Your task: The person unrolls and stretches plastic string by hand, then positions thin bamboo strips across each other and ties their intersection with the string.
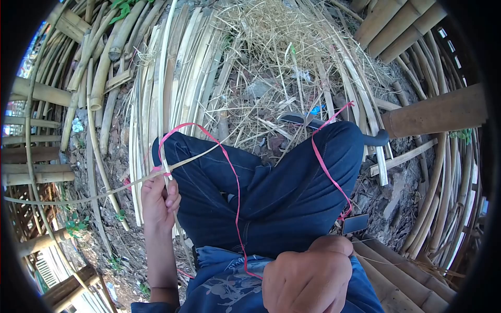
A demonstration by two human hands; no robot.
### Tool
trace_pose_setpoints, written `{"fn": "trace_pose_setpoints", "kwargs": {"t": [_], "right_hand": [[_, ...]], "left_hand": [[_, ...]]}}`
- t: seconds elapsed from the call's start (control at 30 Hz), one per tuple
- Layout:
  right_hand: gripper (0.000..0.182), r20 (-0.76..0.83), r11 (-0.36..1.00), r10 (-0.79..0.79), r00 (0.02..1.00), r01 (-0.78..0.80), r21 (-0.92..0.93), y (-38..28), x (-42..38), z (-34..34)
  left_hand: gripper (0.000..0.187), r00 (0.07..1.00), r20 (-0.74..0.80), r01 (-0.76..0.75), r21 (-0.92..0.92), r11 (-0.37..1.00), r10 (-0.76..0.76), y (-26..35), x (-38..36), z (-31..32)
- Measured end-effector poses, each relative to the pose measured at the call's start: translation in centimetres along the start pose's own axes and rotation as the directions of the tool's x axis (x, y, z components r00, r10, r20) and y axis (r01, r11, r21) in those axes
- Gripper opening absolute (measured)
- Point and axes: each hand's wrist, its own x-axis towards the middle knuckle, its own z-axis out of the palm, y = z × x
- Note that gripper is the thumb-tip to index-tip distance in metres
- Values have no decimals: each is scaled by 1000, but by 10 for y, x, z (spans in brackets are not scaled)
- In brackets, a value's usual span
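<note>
Nearest the camera, my right hand (310,274) is curled where a pink ribbon (238,193) reaches it; I can't tell if that grip pinches it. Leftmost, my left hand (159,201) clamps an upright bamboo strip (162,104) and a curved bamboo strip (94,199), likely light, springy, best held where they cross. The ribbon looks soft. I count two crossing strips, two visible ribbon lengths.

Bright daylight, left edge blown out; strong fisheye curvature (corners black).
</note>
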Motion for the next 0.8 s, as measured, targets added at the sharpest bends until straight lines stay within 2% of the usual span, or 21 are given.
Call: {"fn": "trace_pose_setpoints", "kwargs": {"t": [0.03,0.07,0.1,0.13,0.17,0.23,0.3,0.37,0.4,0.43,0.5,0.53,0.6,0.63,0.7,0.73,0.8], "right_hand": [[26,176,995,87,980,-96,42,3,2,-7],[31,356,980,158,921,-192,61,6,4,-12],[31,365,978,149,919,-190,81,9,2,-13],[37,83,981,162,983,-150,-127,10,-2,-13],[44,-203,929,103,974,-167,-331,12,-5,-14],[10,-504,656,194,842,-493,-572,12,4,-41],[8,-752,778,157,640,-549,-305,53,-5,-73],[8,-795,751,206,570,-613,-245,71,-11,-98],[6,-804,688,229,549,-675,-265,77,-17,-104],[6,-800,689,234,552,-675,-264,82,-18,-107],[6,-748,551,218,628,-711,-437,86,-20,-108],[6,-746,548,226,626,-715,-434,84,-18,-108],[7,-661,286,238,712,-701,-653,72,-7,-103],[7,-656,284,246,714,-700,-655,70,-3,-103],[9,-328,80,113,938,-338,-938,67,6,-102],[9,-319,84,125,939,-331,-940,67,10,-103],[13,-209,34,146,967,-216,-976,67,18,-104]], "left_hand": [[17,1000,-5,12,9,1000,-12,2,-1,2],[17,1000,7,10,12,1000,-10,3,0,3],[16,1000,20,12,17,1000,-13,3,0,2],[15,999,25,22,14,1000,-23,3,0,1],[15,999,42,30,9,999,-31,3,0,-1],[15,997,68,39,-8,999,-38,3,-1,-2],[15,997,60,49,-5,999,-49,3,-2,1],[14,997,63,43,-3,999,-43,3,-5,3],[13,997,61,54,-4,999,-54,3,-6,4],[13,996,58,67,-7,998,-66,2,-6,5],[13,996,66,57,-6,998,-56,2,-7,5],[13,995,84,57,9,998,-58,2,-7,5],[13,994,98,55,20,998,-57,2,-8,7],[13,996,74,49,48,998,-53,2,-8,10],[13,998,41,37,65,997,-40,3,-10,15],[13,998,43,51,82,995,-54,3,-11,16],[19,996,46,73,79,994,-77,8,-15,22]]}}
